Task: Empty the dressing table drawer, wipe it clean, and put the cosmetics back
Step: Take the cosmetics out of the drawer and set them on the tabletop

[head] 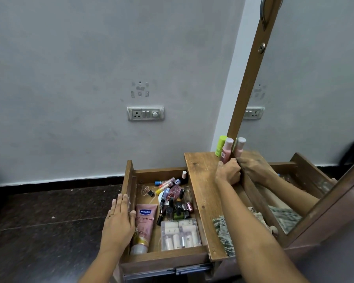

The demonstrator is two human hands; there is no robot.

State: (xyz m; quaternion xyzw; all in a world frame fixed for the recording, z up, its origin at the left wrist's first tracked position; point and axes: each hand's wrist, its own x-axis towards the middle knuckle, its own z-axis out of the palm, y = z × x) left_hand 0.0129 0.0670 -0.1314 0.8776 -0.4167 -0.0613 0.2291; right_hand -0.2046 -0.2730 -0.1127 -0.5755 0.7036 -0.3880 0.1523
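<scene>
Head view shows your left hand [119,219] lying flat, fingers spread and straight, against the outer left wall of the open drawer [131,180], with a ring on one finger. Your right hand [228,172] is curled shut around a pink bottle [226,150] standing on the bench [202,180], close against the mirror [307,119]. Just beside it stands a lime green bottle [221,145]; both bottles show again in the mirror, as does your right hand.

Inside the drawer the cosmetics are still in place. A pink tube [144,225] lies along the left side near your left hand; it reads "Vaseline" in a blue badge, then "Gluta-Hya", and lower down "10X". A clear plastic case [180,234] of small white bottles sits at the near right corner; its labels are too small to read. Behind it lies a jumble of nail polish bottles [178,209] and slim tubes, with a pale pink-capped bottle [184,175] upright at the far right corner.

A green and white cloth [221,227] lies on the bench by your right forearm. On the grey wall behind sits a socket plate [145,113]
</scene>
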